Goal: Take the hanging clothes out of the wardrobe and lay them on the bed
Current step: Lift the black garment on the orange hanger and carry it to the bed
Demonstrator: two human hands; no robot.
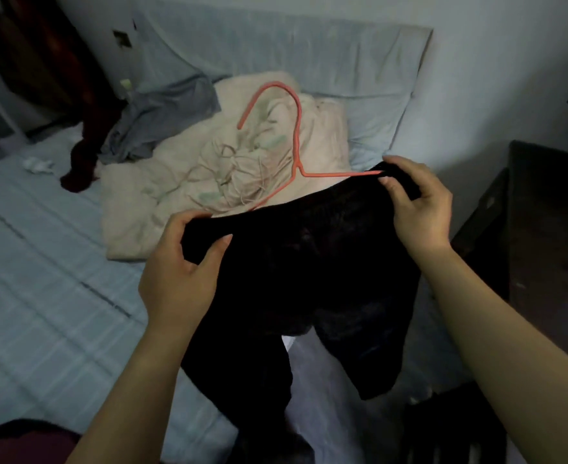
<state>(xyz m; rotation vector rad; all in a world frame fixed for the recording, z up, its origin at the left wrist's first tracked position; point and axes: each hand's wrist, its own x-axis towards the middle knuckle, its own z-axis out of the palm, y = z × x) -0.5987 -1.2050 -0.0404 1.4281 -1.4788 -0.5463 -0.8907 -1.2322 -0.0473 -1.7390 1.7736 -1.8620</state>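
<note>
Two hands hold a black garment over the bed

The left hand grips the garment's upper left edge, fingers curled round a fold. The right hand pinches the upper right edge, where one arm of a pink hanger enters the cloth. The hanger's hook juts up and away from the person. The garment hangs in the air near the bed's right edge, its lower part drooping toward the mattress. It is not yet laid down.

Likely risks: the hanger seems only partly inside the cloth, so it could slip out and drop. Its hook could also snag the cream quilt bunched just beyond. Laid here, the garment might trail off the bed's right edge.

A grey cloth and a dark red cloth lie at the bed's far left. A dark cabinet stands beside the right edge, its contents hidden. Dark fabric hangs at the top left, perhaps in the wardrobe; what that holds cannot be told.
</note>
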